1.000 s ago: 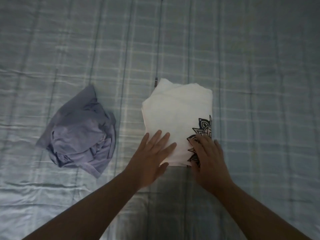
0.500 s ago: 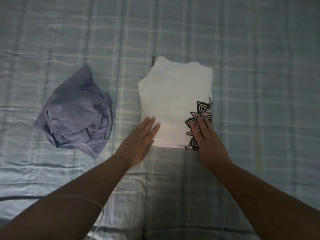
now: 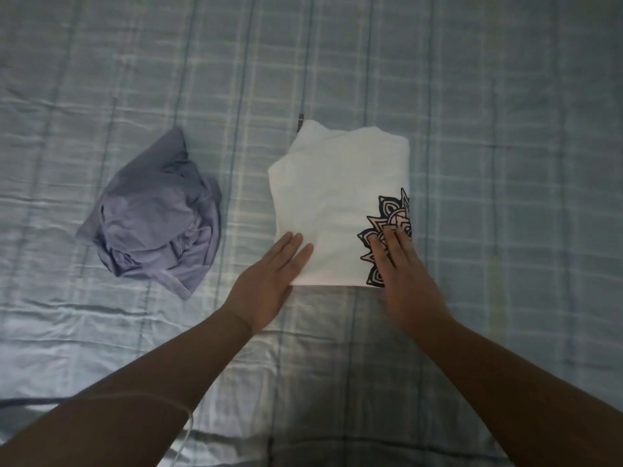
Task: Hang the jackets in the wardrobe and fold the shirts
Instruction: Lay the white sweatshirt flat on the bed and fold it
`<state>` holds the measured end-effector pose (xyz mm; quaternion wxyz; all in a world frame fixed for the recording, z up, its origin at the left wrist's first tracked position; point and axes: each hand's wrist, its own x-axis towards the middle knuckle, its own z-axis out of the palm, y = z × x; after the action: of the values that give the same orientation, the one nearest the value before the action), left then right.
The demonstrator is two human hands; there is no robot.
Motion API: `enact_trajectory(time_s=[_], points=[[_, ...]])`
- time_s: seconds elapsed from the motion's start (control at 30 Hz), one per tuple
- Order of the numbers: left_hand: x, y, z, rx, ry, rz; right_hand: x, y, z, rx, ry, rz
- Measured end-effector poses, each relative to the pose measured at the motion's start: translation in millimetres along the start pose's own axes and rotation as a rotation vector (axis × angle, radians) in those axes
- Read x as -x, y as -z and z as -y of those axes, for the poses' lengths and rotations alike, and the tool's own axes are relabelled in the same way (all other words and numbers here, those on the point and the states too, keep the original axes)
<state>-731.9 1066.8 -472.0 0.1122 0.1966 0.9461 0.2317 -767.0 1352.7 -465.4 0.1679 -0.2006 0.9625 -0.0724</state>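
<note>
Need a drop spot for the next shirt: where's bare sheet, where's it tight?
Bare bedsheet: right of the folded white shirt to the frame edge; the far band beyond both shirts; near-left, in front of the crumpled purple shirt. Tight: the narrow strip between the shirts, and the white shirt's near edge under the left hand and right hand.

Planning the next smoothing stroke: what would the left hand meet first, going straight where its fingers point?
The folded white shirt: fingertips of the left hand seem to rest on its near corner, with only shirt ahead.
</note>
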Motion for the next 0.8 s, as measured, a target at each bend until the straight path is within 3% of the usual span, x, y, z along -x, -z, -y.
enact_trajectory(time_s=[0.1, 0.2, 0.4, 0.47, 0.63, 0.8], points=[[29, -6, -13, -0.141, -0.046, 0.032, 32, -7, 1, 0.066, 0.027, -0.061], [65, -21, -28, -0.297, -0.104, 0.099, 81, -25, 4, 0.115, 0.076, -0.016], [102, -56, -64, -0.215, 0.021, 0.220, 115, -48, 10, 0.013, 0.068, 0.148], [100, -53, -71, -0.168, 0.079, 0.175, 113, -42, 13, -0.045, 0.033, 0.111], [52, -35, -88, -0.048, 0.194, -0.177, 80, -21, 13, -0.151, 0.002, -0.181], [-11, -49, -82, -0.324, 0.299, 0.004, 29, -26, 16, 0.043, -0.083, -0.116]])
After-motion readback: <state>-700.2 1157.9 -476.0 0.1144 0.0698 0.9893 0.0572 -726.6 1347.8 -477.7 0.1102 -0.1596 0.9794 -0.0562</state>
